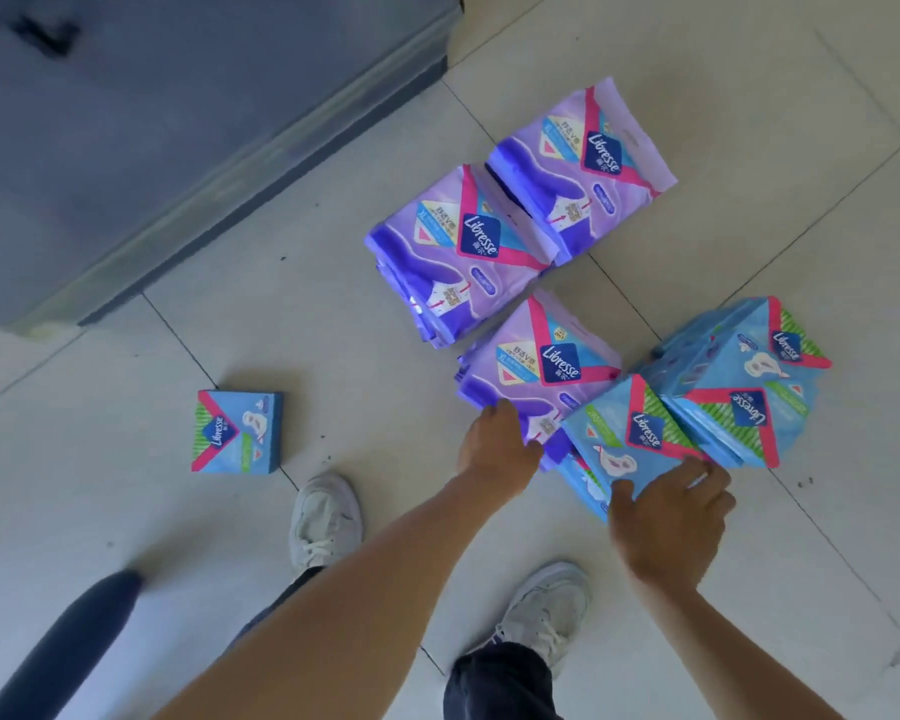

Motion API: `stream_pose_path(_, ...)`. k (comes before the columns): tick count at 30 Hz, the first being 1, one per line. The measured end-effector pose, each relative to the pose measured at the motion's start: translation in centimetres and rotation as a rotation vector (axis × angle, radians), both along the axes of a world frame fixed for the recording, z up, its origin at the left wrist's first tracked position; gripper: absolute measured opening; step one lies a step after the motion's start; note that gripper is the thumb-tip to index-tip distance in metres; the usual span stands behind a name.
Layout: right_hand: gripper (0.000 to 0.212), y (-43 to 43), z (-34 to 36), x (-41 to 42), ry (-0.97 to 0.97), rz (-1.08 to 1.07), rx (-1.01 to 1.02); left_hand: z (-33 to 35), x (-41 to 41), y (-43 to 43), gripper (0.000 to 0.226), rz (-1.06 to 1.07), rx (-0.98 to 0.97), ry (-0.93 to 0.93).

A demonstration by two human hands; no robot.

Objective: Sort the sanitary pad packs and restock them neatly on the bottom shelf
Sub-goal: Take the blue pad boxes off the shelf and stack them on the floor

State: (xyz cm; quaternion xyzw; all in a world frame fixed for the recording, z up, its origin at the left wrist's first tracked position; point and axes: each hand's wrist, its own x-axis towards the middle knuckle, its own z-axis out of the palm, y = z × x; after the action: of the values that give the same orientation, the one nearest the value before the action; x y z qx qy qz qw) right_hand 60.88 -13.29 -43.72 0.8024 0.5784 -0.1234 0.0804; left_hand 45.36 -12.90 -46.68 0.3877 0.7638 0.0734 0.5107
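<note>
Pale floor tiles [126, 511] with dark grout lines carry everything. A grey shelf base [152, 122], blurred, fills the far left corner of the floor in view, and no pack lies on it.

Three stacks of purple packs run in a slanted row from the far right towards the person. The far purple stack [578, 163] and the middle purple stack [453, 252] touch at their corners, and the near purple stack [536, 371] lies just beside the middle one. To its right a blue pile [744, 387] sits loosely fanned, its packs turned at differing angles. A tilted blue pack [630, 433] leans between the near purple stack and the blue pile, overlapping both and resting on more blue packs under it. A lone blue pack [237, 432] lies flat, well apart to the left, beside a grout line.

The left hand [500, 444] is at the near left corner of the near purple stack, its grip curled round that corner with the fingertips hidden. The right hand [671, 522] takes the near edge of the tilted blue pack, thumb on one side and fingers spread along the other, pinching it.

Below the arms stand a left shoe [326, 517] and a right shoe [546, 610], both pale. The left shoe is between the lone blue pack and the stacks. A dark blurred shape [68, 636] crosses the near left corner.
</note>
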Motion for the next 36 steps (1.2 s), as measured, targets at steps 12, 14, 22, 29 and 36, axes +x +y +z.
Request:
stream_pose_path(12, 0.033, -3.1, -2.9, -10.9, 0.339, 0.684, -0.241, -5.1, -16.1, -9.4, 0.033, 0.429, -0.197, 0.124)
stream_pose_path(14, 0.028, -5.0, -4.5, -15.4, 0.403, 0.814, -0.501, -6.5, -18.8, -11.2, 0.033, 0.475, -0.239, 0.221)
stream_pose_path(22, 0.055, -10.1, -14.4, -35.0, 0.641, 0.835, -0.401, -14.1, -26.8, -17.8, 0.078, 1.326, -0.421, 0.258)
stream_pose_path(29, 0.075, -10.4, -18.6, -38.1, 0.554, 0.952, -0.413, -17.3, -28.6, -19.1, 0.048, 1.548, -0.221, 0.056)
stream_pose_path(36, 0.041, -8.6, -10.9, -28.7, 0.769, 0.333, -0.405, -8.5, -23.9, -14.0, 0.028, 1.194, 0.023, 0.111)
